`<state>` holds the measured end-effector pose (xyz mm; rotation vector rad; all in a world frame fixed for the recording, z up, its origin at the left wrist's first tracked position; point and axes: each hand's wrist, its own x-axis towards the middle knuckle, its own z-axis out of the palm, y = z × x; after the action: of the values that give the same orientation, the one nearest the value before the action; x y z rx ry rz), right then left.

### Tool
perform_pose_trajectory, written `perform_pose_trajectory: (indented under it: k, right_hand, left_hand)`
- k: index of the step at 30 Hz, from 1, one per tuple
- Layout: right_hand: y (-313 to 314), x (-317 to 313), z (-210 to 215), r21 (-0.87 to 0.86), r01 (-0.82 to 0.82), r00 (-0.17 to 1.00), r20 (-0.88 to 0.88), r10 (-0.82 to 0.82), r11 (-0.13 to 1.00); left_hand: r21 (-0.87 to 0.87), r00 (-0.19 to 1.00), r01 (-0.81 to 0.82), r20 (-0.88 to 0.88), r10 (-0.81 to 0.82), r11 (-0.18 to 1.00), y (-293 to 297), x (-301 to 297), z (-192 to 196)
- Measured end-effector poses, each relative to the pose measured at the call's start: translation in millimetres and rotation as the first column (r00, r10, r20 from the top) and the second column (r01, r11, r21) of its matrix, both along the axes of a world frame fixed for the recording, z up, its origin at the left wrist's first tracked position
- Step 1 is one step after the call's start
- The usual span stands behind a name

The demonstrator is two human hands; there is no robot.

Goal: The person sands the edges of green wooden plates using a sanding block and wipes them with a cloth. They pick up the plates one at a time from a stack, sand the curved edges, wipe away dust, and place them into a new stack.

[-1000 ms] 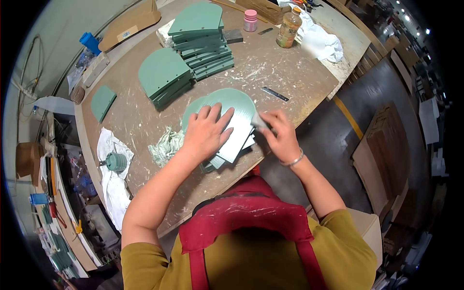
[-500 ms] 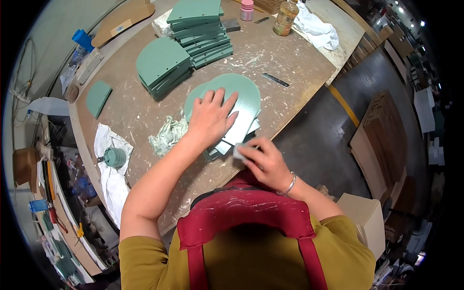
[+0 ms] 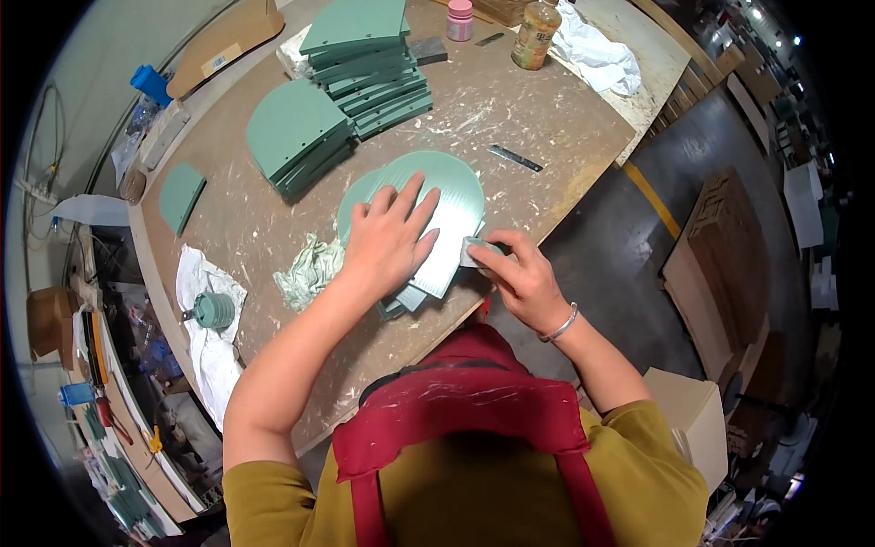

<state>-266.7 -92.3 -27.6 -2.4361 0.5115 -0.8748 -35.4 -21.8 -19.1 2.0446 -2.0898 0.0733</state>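
Under my left hand (image 3: 387, 242) lies a pale green panel (image 3: 447, 187) with a rounded far end and straight sides. That hand presses flat on it with the fingers spread. My right hand (image 3: 527, 283) pinches a small grey piece of sandpaper (image 3: 470, 252) against the panel's right edge, near the table's front edge. Below the panel, corners of other pieces (image 3: 410, 297) stick out, mostly hidden. A crumpled pale green cloth (image 3: 311, 271) lies just left of my left wrist.
Green panels stand in a rounded stack (image 3: 296, 128) and a taller stack (image 3: 360, 46) farther back. One loose panel (image 3: 181, 196) lies left. A dark metal strip (image 3: 516, 158), a pink jar (image 3: 459, 20), a bottle (image 3: 536, 36) and a green container (image 3: 214, 310) on white cloth are also on the table.
My right hand has moved up and slightly right along the panel's edge, from its near corner, with the sandpaper. My left hand stays on the panel; the whole view has shifted slightly.
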Motion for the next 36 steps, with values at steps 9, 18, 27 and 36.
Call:
perform_pose_trajectory:
  k: [9, 18, 27, 36]
  right_hand:
    - [-99, 2, -2, 0.068, 0.007, 0.998, -0.068, -0.002, 0.998]
    - [-122, 11, 1, -0.069, -0.062, 0.998, -0.037, 0.060, 0.996]
    - [-118, 17, 1, -0.081, -0.052, 0.998, -0.035, 0.049, 0.995]
    - [-103, 14, 7, -0.112, -0.091, 0.996, -0.023, 0.089, 0.990]
  left_hand:
    - [0.041, 1.000, -0.007, -0.001, 0.007, 0.999, -3, -1, 7]
    - [0.047, 1.000, -0.027, -0.008, 0.027, 0.999, -4, -2, 8]
    - [0.080, 0.999, -0.032, -0.016, 0.033, 0.996, -4, -3, 9]
    - [0.081, 0.999, -0.035, -0.019, 0.037, 0.996, -4, -3, 8]
